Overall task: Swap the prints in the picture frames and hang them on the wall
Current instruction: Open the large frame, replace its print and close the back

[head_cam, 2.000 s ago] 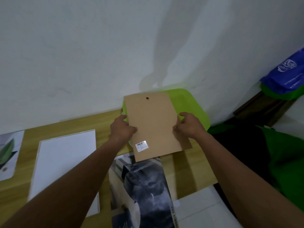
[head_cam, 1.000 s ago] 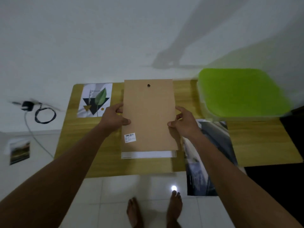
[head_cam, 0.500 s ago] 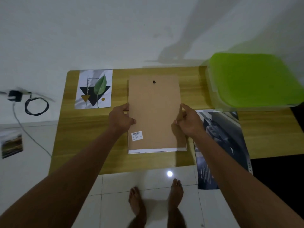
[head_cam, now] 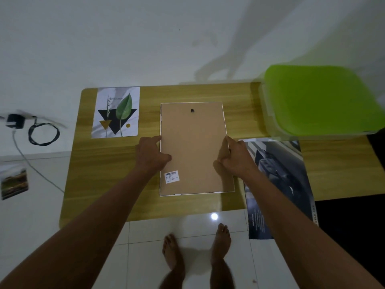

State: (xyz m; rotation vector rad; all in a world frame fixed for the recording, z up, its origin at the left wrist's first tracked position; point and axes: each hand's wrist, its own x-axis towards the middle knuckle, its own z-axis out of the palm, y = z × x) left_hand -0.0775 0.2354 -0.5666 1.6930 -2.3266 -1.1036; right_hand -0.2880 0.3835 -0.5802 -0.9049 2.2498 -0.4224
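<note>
- Your picture frame (head_cam: 160, 163) lies face down in the middle of the picture, on the wooden table (head_cam: 100, 174), with only its thin white rim showing around the brown backing board (head_cam: 192, 142).
- The board sits inside that rim. It has a dark hanging hole (head_cam: 192, 110) near its upper edge and a barcode sticker (head_cam: 172, 176) at its lower left.
- Your left hand (head_cam: 151, 156) holds the board's left edge, with the thumb lying on the brown surface and the index finger stretched up along the rim. Your other fingers are tucked under, out of sight.
- Your right hand (head_cam: 234, 159) grips the right edge with its fingers curled together against the rim and the thumb on the board.
- The leaf print (head_cam: 115, 112) lies flat to the upper left of the frame, apart from it.
- The car print (head_cam: 279, 184) lies to the right and overhangs the table's lower edge.
- A box with a green lid (head_cam: 320, 101) fills the upper right.
- A charger (head_cam: 15, 120) with coiled cable and a small photo (head_cam: 14, 183) lie on the floor at the left edge.
</note>
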